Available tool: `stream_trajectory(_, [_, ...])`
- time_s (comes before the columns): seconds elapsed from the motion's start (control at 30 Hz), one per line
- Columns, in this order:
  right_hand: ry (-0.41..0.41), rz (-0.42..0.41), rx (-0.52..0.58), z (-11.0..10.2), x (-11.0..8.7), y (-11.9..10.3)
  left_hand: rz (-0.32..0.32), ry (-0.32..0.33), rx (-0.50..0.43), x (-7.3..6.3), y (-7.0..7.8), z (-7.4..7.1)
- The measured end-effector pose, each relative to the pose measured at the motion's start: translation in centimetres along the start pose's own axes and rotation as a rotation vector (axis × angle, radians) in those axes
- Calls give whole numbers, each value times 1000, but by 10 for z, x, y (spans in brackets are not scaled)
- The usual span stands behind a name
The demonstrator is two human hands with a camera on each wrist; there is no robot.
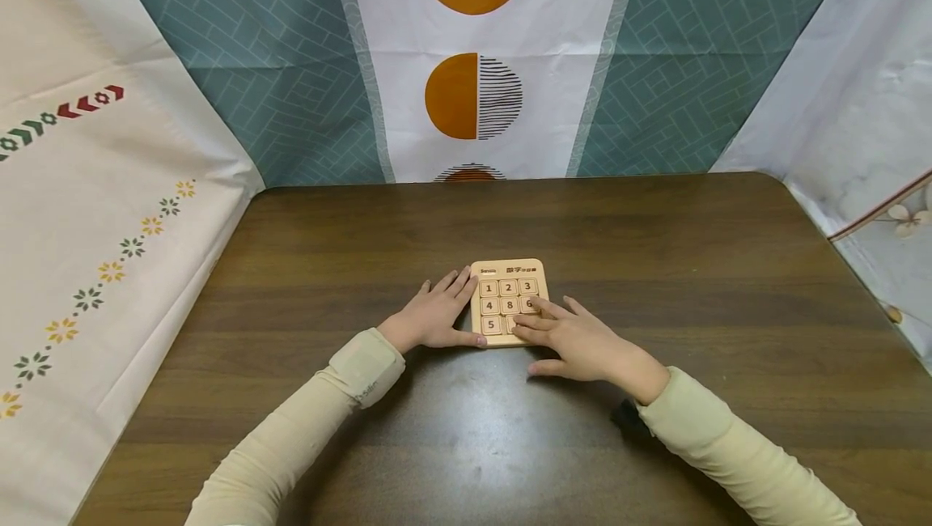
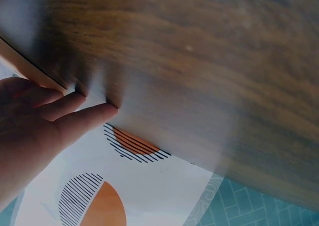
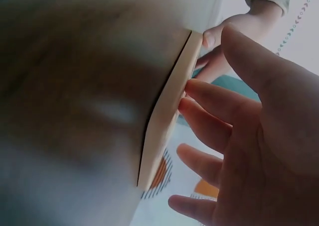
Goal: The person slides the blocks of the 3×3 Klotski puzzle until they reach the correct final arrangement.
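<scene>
A light wooden number sliding puzzle point(image 1: 508, 273) lies flat on the dark table in the head view. Its visible tiles read 1, 2, 3 on top, 4, 8, 6 in the middle and 5 at lower left; fingers cover most of the rest of the bottom row. My left hand point(image 1: 434, 320) rests along the puzzle's left side, fingers extended and thumb at the lower left corner. From the right, my right hand point(image 1: 580, 342) reaches over it with fingertips touching the lower right tiles, thumb off the board. The right wrist view shows the puzzle's side edge point(image 3: 167, 109) beside those fingers.
The brown wood-grain table point(image 1: 699, 267) extends around the puzzle on all sides. Behind it hangs a teal and white cloth point(image 1: 291, 105) with orange circles. Patterned pale cloths flank the left and right. A small dark object point(image 1: 630, 419) shows beneath the right wrist.
</scene>
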State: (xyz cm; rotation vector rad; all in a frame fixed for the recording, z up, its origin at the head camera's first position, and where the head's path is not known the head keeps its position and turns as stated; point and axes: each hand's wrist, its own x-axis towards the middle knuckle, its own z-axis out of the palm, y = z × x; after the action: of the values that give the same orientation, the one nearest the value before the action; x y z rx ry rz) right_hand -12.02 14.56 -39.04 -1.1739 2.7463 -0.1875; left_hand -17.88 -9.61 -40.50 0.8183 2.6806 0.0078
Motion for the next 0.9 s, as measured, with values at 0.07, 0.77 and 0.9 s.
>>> stream_trajectory(0.07, [-6,12,5,-1,-3,3,2,-1,1,0,0,0])
stream_trajectory(0.77, [9,20,3,-2,19,10,8,2,5,-1,0,-1])
stream_trajectory(0.9, [-10,23,23,-2,17,8,10,7,-4,-2,0,-1])
